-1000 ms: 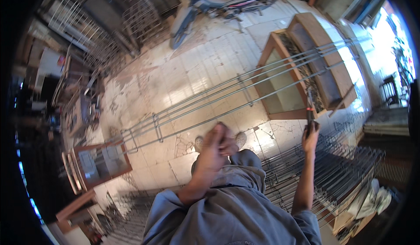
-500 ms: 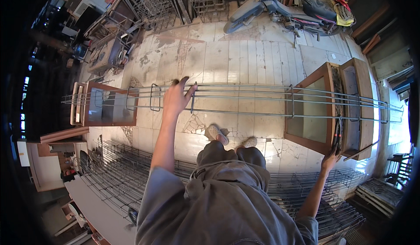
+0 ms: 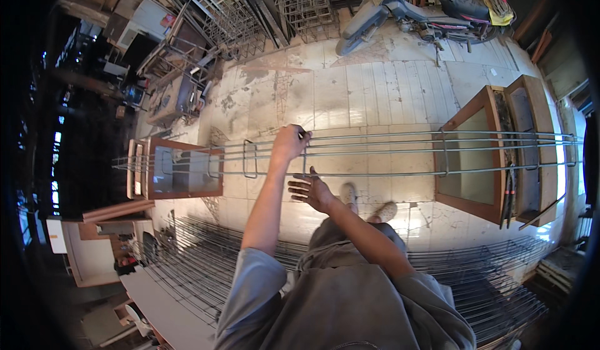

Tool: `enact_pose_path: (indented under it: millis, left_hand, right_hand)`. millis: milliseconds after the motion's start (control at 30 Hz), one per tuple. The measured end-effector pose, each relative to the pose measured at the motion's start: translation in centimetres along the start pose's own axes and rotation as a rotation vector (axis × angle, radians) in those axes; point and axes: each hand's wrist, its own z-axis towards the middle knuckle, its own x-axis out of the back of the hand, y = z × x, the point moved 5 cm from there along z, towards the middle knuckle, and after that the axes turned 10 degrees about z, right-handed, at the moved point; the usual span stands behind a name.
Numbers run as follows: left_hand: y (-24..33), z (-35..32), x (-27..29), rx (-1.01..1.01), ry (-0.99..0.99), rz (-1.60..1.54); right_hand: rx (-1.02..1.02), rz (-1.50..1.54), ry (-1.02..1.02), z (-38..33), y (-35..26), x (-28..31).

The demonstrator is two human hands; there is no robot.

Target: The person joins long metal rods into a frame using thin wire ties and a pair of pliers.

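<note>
Slim, grey metal rods (image 3: 375, 174) span left to right above glazed wooden cabinets (image 3: 472, 186). Left hand (image 3: 291, 144) curls at a wire hoop's (image 3: 304, 164) far end (grip unclear); right hand (image 3: 314, 192), nearer, splays wide. Glossy, stained tiles (image 3: 362, 109); far right, a motorbike (image 3: 409, 17).

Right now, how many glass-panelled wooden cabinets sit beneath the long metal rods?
2: the left cabinet, beneath the rods near their left end, and the right cabinet, beneath them near their right end.

matt metal rods (image 3: 375, 174), glossy floor tiles (image 3: 356, 100), seemingly wooden cabinet (image 3: 469, 207)
</note>
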Motion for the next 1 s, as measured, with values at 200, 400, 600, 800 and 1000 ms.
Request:
enact_pose_path:
  millis: [200,400,600,800,1000]
  left_hand:
    - [-0.5,-1.7,0.4,-0.001,0.011,-0.011]
    - [-0.4,-2.1,0.2,-0.059,0.077,-0.013]
    - [-0.8,-2.5,0.3,-0.1,0.128,-0.117]
    - [-0.8,-2.3,-0.6,-0.024,0.117,-0.058]
    - [0.8,-0.9,-0.6,-0.096,0.164,-0.043]
  right_hand:
    - [0.148,-0.163,0.184,0.9,-1.6,-1.3]
    - [0.356,-0.209,0.276,2.1,-1.9,-0.7]
    - [0.523,-0.268,0.474,2.0,-2.0,-0.3]
    - [0.439,-0.24,0.392,1.5,-2.1,-1.0]
    - [0.526,-1.184,0.211,-9.8,-5.3,2.5]
